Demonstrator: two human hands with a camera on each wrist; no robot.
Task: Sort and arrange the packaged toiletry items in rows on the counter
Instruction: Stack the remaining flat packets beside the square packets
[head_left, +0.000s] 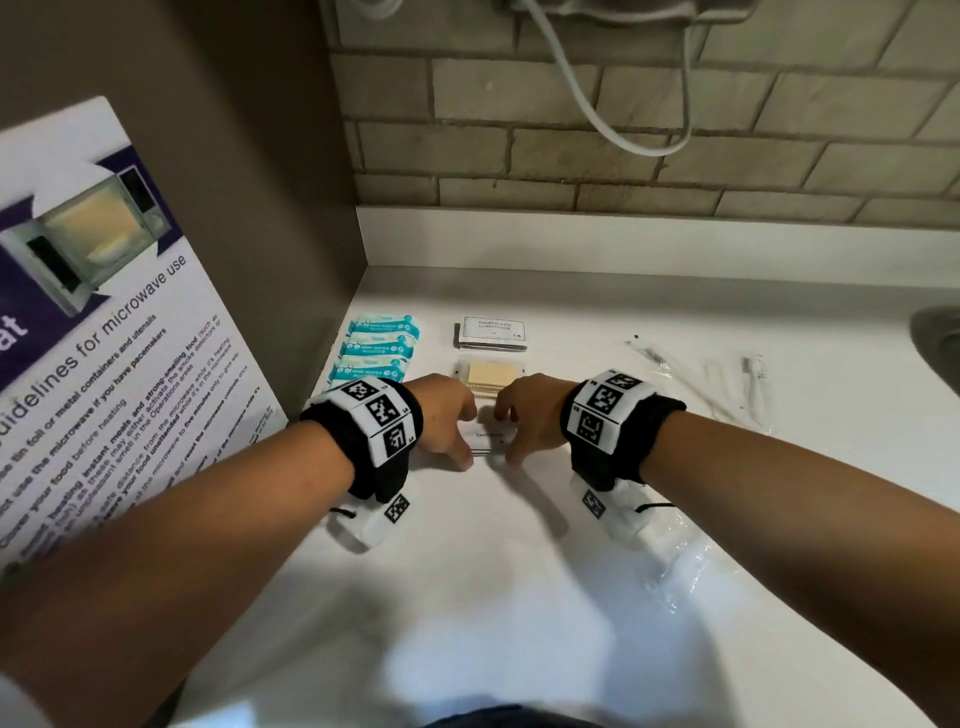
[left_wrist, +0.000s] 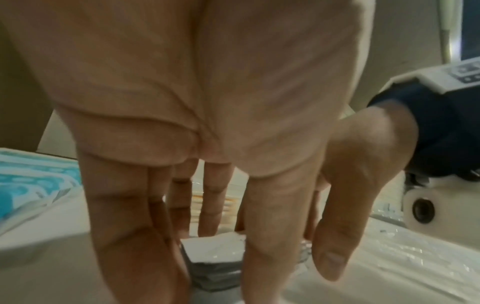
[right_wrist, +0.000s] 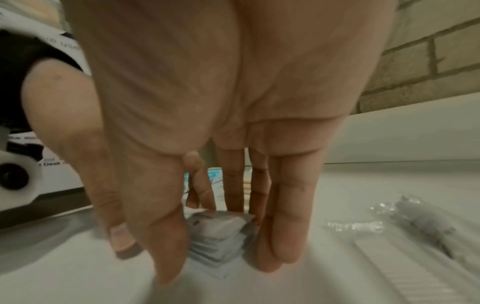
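Note:
A small stack of flat white sachets (head_left: 489, 440) lies on the white counter (head_left: 519, 597). My left hand (head_left: 465, 436) and right hand (head_left: 506, 434) flank it, fingertips down at its edges. In the left wrist view my left hand (left_wrist: 215, 269) has straight fingers (left_wrist: 145, 236) on both sides of the sachet stack (left_wrist: 214, 255). The right wrist view shows the same for my right hand (right_wrist: 221, 261) on the stack (right_wrist: 218, 236). Behind lie a pile of yellow pads in clear wrappers (head_left: 491, 375), shampoo sachets (head_left: 492, 332) and blue wipe packs (head_left: 376, 348).
Clear-wrapped toothbrushes (head_left: 727, 374) lie to the right. A crumpled plastic bag (head_left: 680, 561) sits under my right wrist. A sink rim (head_left: 937, 348) shows at the far right. A microwave poster (head_left: 104, 312) covers the left wall, and a cable (head_left: 597, 104) hangs over the brick wall.

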